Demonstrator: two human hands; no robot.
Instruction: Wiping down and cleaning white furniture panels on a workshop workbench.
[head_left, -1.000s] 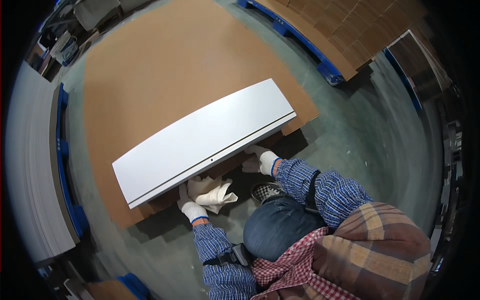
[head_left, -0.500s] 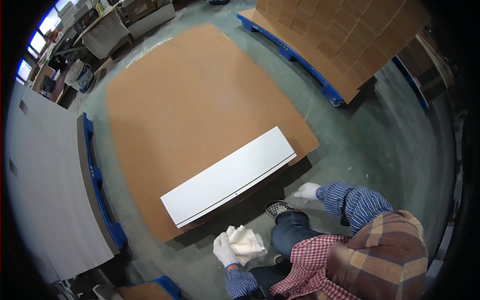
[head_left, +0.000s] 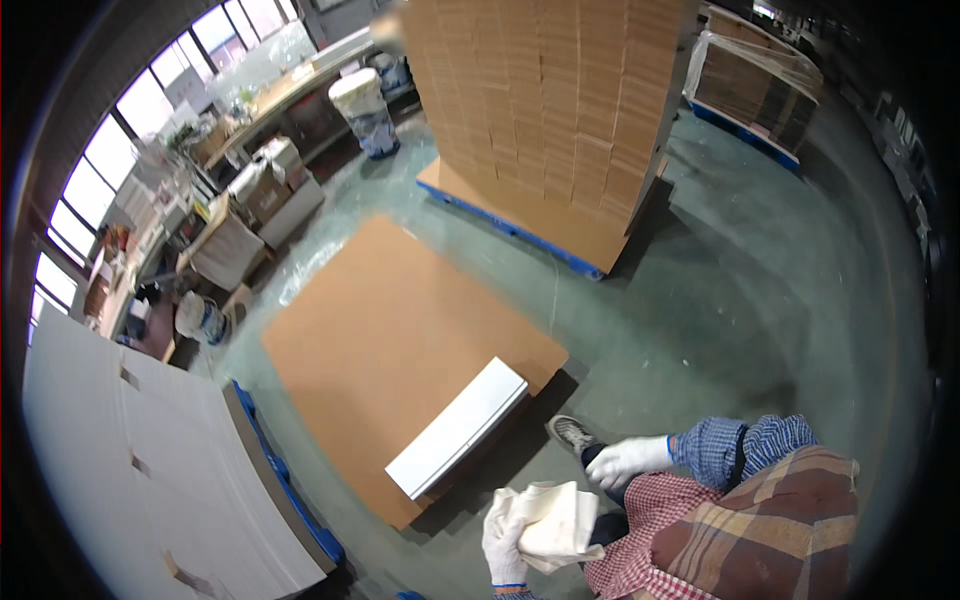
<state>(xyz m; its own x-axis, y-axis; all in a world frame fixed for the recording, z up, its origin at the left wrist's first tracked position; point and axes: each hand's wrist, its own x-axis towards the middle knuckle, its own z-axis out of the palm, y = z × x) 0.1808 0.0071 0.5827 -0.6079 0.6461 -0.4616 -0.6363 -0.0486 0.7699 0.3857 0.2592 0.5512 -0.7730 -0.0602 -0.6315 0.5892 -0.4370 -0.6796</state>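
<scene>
My left hand (head_left: 503,538), in a white glove, is closed around a folded cream cloth (head_left: 560,522). To its right is my right hand (head_left: 630,460), also gloved in white. Its fingers reach loosely toward the cloth without touching it, and nothing shows in them. Ahead of both hands, a long white panel (head_left: 455,425) lies at a slant along the near edge of a large brown cardboard sheet (head_left: 390,320). Neither hand touches the panel.
A tall stack of brown cardboard (head_left: 550,100) stands on a blue pallet (head_left: 520,232) beyond the sheet. At left is a stack of white sheets (head_left: 150,470) on another blue pallet (head_left: 290,490). Buckets (head_left: 365,115) and a cluttered workbench (head_left: 215,220) line the far left.
My view has tilted up and shows more of the room. The right hand has come in closer to the left hand, which still holds the cloth. The panel still lies on the cardboard.
</scene>
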